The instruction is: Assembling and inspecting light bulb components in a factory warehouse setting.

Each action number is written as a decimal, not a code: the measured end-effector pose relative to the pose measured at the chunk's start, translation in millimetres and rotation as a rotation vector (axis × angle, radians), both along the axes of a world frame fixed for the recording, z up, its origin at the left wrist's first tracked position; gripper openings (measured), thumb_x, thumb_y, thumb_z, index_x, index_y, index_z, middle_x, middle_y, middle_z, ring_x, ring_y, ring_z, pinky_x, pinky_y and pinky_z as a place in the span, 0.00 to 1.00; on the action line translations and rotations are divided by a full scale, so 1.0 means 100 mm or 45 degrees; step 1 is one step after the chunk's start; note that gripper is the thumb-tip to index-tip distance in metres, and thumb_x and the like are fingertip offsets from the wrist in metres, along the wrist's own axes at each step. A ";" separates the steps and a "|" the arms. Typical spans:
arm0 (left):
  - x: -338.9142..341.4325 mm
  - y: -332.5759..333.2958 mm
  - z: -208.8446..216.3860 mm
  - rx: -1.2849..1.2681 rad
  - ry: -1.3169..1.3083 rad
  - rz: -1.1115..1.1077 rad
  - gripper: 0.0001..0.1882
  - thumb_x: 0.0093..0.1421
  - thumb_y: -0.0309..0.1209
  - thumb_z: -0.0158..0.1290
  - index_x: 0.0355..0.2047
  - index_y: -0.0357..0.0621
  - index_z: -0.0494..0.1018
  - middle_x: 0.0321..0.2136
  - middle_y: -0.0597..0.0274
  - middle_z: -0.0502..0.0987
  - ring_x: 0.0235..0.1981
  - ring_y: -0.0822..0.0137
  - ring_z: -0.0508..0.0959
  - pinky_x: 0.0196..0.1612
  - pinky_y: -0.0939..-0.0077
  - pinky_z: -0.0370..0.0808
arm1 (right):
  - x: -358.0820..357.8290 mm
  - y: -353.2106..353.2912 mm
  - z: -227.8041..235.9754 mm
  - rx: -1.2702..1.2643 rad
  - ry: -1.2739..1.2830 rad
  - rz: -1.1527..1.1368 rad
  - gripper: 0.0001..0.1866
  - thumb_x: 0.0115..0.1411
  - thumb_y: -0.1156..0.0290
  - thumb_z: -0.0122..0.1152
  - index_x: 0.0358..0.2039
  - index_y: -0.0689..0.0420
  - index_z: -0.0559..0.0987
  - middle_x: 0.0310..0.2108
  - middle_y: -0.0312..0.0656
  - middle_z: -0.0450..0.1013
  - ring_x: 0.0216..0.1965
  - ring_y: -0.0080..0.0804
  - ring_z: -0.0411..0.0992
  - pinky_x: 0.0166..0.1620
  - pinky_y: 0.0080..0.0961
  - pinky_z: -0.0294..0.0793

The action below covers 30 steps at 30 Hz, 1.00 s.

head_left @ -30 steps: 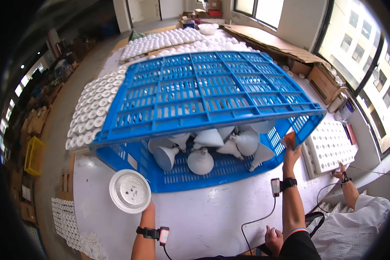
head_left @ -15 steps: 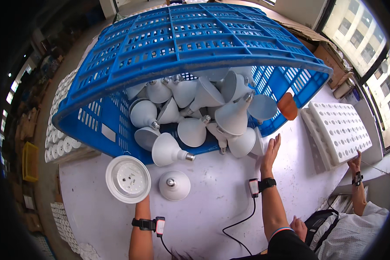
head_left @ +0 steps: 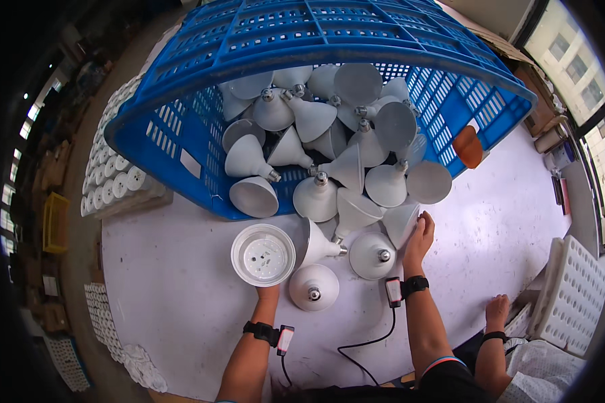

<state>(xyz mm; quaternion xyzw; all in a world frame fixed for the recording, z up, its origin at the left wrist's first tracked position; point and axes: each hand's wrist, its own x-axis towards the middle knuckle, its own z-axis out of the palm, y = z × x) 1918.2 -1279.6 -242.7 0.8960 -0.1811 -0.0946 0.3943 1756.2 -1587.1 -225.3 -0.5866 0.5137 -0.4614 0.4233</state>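
My left hand (head_left: 268, 294) is closed under a white reflector lamp bulb (head_left: 263, 256), mostly hidden by it; the bulb's round face with small dots is turned up. My right hand (head_left: 419, 236) lies with stretched fingers against the outer side of a tilted white bulb (head_left: 400, 224). Between my hands, loose bulbs with metal screw caps rest on the table: one cap-up bulb (head_left: 314, 287), another cap-up bulb (head_left: 372, 256) and one on its side (head_left: 318, 243). Many more white bulbs (head_left: 315, 121) spill out of a blue plastic crate (head_left: 161, 171) tipped on its side.
An orange piece (head_left: 468, 147) hangs at the crate's right rim. White foam trays of parts (head_left: 124, 185) stand at the left. To the right, a co-worker's hand (head_left: 497, 310) is near an upright white perforated tray (head_left: 571, 292). Cables run from both my wrist straps.
More bulbs have slid out of the crate onto the table. My left hand has moved right with its bulb. My right hand now touches a bulb. The co-worker's tray has moved nearer.
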 end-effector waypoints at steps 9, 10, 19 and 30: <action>-0.13 0.39 0.70 -0.384 0.176 -0.008 0.18 0.51 0.28 0.53 0.44 0.42 0.68 0.41 0.59 0.71 0.45 0.63 0.70 0.48 0.71 0.67 | -0.89 -0.04 0.75 0.247 -0.737 -0.317 0.14 0.60 0.70 0.43 0.47 0.58 0.67 0.36 0.37 0.67 0.33 0.23 0.66 0.34 0.19 0.66; -0.16 0.44 0.81 -0.429 0.241 -0.016 0.18 0.51 0.28 0.53 0.44 0.42 0.68 0.41 0.59 0.71 0.44 0.64 0.71 0.47 0.71 0.67 | -0.86 0.12 0.85 0.269 -0.789 -0.192 0.13 0.60 0.70 0.45 0.44 0.59 0.68 0.29 0.34 0.66 0.28 0.19 0.65 0.29 0.16 0.65; -0.58 0.91 1.58 -0.862 0.862 -0.180 0.17 0.51 0.27 0.54 0.43 0.42 0.68 0.38 0.60 0.71 0.42 0.65 0.71 0.45 0.74 0.69 | -0.50 2.04 1.68 0.348 -0.226 0.994 0.08 0.57 0.72 0.52 0.34 0.62 0.75 0.25 0.35 0.70 0.26 0.19 0.68 0.30 0.16 0.67; -1.09 2.11 1.84 -0.453 0.491 -0.713 0.09 0.46 0.25 0.56 0.29 0.38 0.69 0.27 0.59 0.70 0.30 0.64 0.72 0.34 0.75 0.70 | -0.59 3.20 2.33 -0.092 0.093 1.662 0.08 0.54 0.70 0.55 0.34 0.58 0.76 0.26 0.42 0.73 0.23 0.31 0.70 0.26 0.22 0.70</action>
